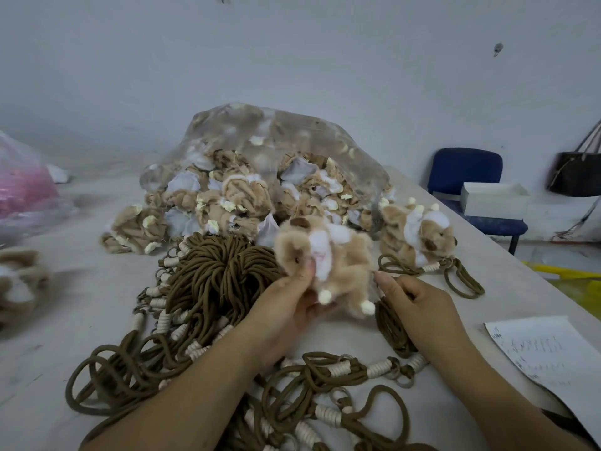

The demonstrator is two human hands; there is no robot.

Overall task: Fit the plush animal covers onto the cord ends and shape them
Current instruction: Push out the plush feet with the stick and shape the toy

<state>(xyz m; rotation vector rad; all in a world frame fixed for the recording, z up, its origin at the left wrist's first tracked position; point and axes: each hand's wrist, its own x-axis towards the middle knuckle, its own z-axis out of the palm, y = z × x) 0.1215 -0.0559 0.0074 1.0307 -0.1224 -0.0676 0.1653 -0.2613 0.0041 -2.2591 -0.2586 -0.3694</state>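
Observation:
My left hand grips a tan and white plush animal cover from below, thumb on its face; the plush is blurred. My right hand is beside it on the right, fingers curled round a bundle of brown cord that runs under the plush. A heap of brown cords with cream wrapped ends lies left of my hands and more cords lie in front. Fitted plush animals with their cord lie at the right.
A clear plastic bag spills several unfitted tan covers onto the grey table. A pink bag and another plush sit at the left. Paper lies at the right edge. A blue chair stands beyond.

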